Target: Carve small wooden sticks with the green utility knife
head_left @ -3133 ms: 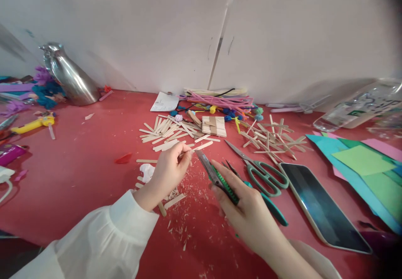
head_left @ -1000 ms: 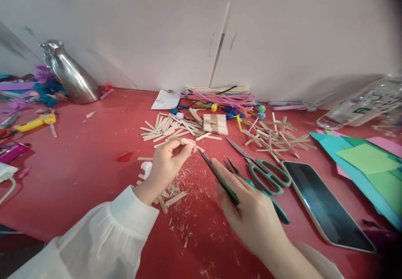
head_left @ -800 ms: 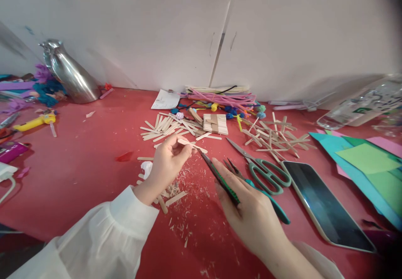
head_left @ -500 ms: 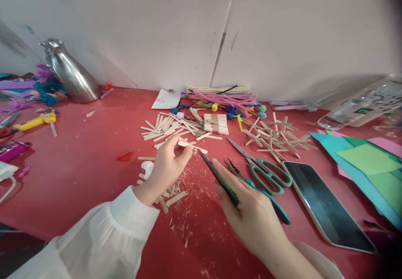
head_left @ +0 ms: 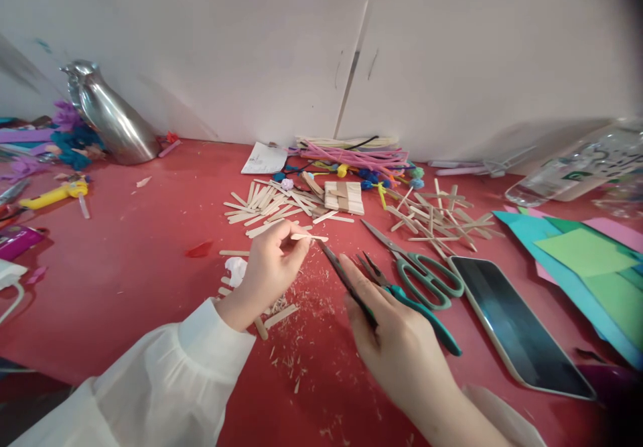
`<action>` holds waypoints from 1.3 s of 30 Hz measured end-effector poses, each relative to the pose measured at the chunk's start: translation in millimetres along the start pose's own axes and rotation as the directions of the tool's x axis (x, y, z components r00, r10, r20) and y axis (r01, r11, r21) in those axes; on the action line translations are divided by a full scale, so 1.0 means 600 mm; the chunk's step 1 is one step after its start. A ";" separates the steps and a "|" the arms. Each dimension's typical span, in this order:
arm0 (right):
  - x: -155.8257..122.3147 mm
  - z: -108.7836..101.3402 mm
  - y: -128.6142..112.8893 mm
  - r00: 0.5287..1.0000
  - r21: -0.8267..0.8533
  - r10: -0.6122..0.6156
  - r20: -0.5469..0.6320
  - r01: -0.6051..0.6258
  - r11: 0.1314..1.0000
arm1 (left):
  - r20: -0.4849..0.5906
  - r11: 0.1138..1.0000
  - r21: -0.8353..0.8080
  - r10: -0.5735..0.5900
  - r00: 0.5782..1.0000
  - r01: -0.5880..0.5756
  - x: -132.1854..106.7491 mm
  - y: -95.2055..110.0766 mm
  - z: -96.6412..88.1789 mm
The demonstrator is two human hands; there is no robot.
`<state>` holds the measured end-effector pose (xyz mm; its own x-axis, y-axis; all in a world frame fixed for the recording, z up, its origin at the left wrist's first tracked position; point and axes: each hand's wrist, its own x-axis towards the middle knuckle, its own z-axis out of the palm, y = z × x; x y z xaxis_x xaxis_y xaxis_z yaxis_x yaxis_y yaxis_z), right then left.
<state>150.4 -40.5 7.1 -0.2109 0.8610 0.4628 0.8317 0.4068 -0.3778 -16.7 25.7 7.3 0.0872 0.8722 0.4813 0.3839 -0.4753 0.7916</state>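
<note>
My left hand [head_left: 278, 259] pinches a wooden craft stick [head_left: 316, 238] between thumb and fingers, its free end pointing right. My right hand [head_left: 389, 316] is wrapped round a utility knife [head_left: 346, 278] with a dark and green handle. The knife's blade end reaches up to the stick near my left fingertips; whether it touches cannot be made out. Pale wood shavings [head_left: 306, 313] are scattered on the red table [head_left: 165, 259] below. Beside my right hand lie pliers [head_left: 426, 320] with teal handles, partly hidden behind it.
Green-handled scissors [head_left: 426, 279] and a phone [head_left: 522, 326] lie on the right, near coloured paper [head_left: 583, 252]. Loose craft sticks [head_left: 261, 206], a bundle of sticks [head_left: 344, 197] and pipe cleaners [head_left: 356, 155] are behind. A steel jug [head_left: 113, 118] and yellow glue gun [head_left: 55, 194] stand left.
The craft stick in my left hand has turned slightly, now lying more level. My right hand and the knife have shifted a little, with the blade end still by the stick.
</note>
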 end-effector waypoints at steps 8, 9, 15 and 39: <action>0.000 -0.001 0.000 0.931 0.409 0.255 0.261 -0.346 0.844 | -0.053 0.998 -0.062 -0.019 0.998 0.016 0.002 0.004 0.001; 0.001 0.000 0.000 0.937 0.416 0.246 0.247 -0.332 0.847 | -0.054 0.997 -0.070 -0.042 0.998 0.038 0.002 0.004 0.001; -0.003 0.004 0.005 0.986 0.288 0.134 0.102 -0.158 0.945 | -0.057 0.992 -0.059 -0.119 0.991 0.115 0.006 0.004 0.000; -0.006 0.000 -0.004 0.929 0.385 0.272 0.250 -0.353 0.852 | -0.043 1.000 0.006 0.016 0.999 -0.016 -0.005 0.004 0.002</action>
<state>149.1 -44.8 6.4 -0.0986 0.9871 0.1265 0.5856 0.1603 -0.7946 -14.6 21.8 7.3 0.0540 0.8588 0.5095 0.3877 -0.4883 0.7818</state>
